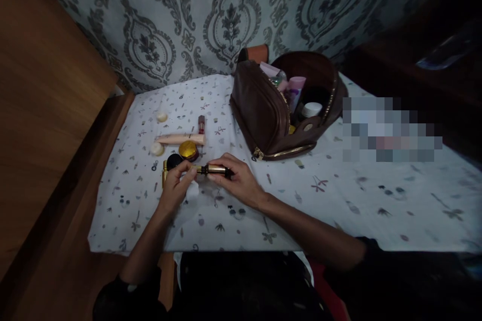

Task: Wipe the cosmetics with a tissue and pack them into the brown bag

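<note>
A slim gold-and-black cosmetic tube (216, 170) lies level between my two hands, above the tablecloth. My right hand (243, 180) is closed around its thicker right part, with the dark tip showing by the fingers. At the left end, my left hand (176, 183) pinches the tube between thumb and fingers. A white tissue-like piece (193, 190) hangs under the left thumb. Just beyond that hand sit a gold-lidded jar (188, 150) and a round black item (173, 161). Partly hidden by the left hand is a gold item (164, 174).
A brown zip bag (259, 105) stands open at the back, with a white-lidded jar (312, 109) and pink tubes inside. A beige tube (183, 139), a small reddish tube (201, 124) and two cream-coloured round pieces (161, 117) lie left. Wooden furniture (45, 85) borders the left side.
</note>
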